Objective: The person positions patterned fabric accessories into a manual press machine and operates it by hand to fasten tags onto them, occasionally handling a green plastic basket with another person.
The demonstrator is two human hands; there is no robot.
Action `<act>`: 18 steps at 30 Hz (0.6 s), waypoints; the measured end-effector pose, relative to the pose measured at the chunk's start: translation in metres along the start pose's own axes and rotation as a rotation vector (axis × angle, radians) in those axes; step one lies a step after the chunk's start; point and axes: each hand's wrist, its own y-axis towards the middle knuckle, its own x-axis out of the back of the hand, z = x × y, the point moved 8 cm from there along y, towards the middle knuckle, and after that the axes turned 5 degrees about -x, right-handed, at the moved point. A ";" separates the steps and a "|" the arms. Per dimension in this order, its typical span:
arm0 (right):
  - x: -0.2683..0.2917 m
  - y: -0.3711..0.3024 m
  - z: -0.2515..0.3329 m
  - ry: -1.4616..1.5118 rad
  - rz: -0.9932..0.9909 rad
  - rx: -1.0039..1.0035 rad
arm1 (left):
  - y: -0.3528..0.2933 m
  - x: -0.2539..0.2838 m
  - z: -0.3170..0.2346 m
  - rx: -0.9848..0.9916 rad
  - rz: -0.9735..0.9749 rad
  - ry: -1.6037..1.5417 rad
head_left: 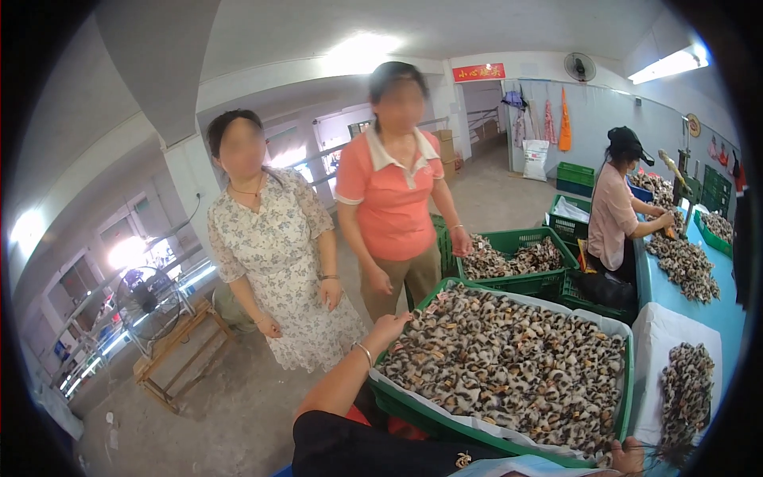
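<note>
A green plastic crate (pixel 630 374), lined with pale sheeting, stands in front of me. It is heaped with small fluffy pieces (pixel 509 366) in white, grey, black and brown; their exact kind is too small to make out. My left hand (pixel 388 329), with a bracelet on its wrist, is closed on the rim at the crate's far left corner. At the near right corner, my right hand (pixel 628 455) grips the rim, partly cut off by the picture's lower edge.
Behind the crate stands another green crate (pixel 520 283) of fluffy pieces. Two people (pixel 274 262) (pixel 397 191) stand at the left. A seated person (pixel 616 207) handles pieces at a blue-topped table (pixel 675 274). A standing fan (pixel 149 302) is beside a wooden frame (pixel 179 354).
</note>
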 end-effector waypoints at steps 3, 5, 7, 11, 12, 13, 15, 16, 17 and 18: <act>0.014 -0.031 0.010 -0.057 -0.037 -0.101 | -0.010 -0.004 -0.026 -0.040 0.012 -0.044; 0.033 -0.037 0.059 -0.046 0.004 -0.124 | -0.025 -0.003 -0.038 -0.039 0.033 -0.088; 0.027 -0.035 0.067 -0.034 -0.018 -0.110 | -0.026 0.009 -0.038 -0.115 -0.057 -0.057; 0.021 -0.029 0.062 -0.008 -0.036 -0.103 | -0.024 0.001 -0.040 -0.091 0.098 -0.146; 0.025 -0.030 0.061 0.002 -0.042 -0.127 | -0.032 0.005 -0.049 -0.085 0.015 -0.084; 0.025 -0.029 0.063 0.017 -0.005 -0.141 | -0.041 0.012 -0.054 -0.075 -0.085 -0.028; 0.016 -0.025 0.057 0.038 0.003 -0.116 | -0.047 0.017 -0.051 -0.063 -0.104 -0.045; 0.011 -0.023 0.051 0.045 0.012 -0.130 | -0.049 0.015 -0.052 -0.037 -0.109 -0.056; 0.007 -0.018 0.048 0.057 0.024 -0.122 | -0.054 0.014 -0.055 -0.015 -0.135 -0.041; 0.004 -0.014 0.045 0.067 0.037 -0.114 | -0.052 0.009 -0.055 -0.009 -0.126 -0.027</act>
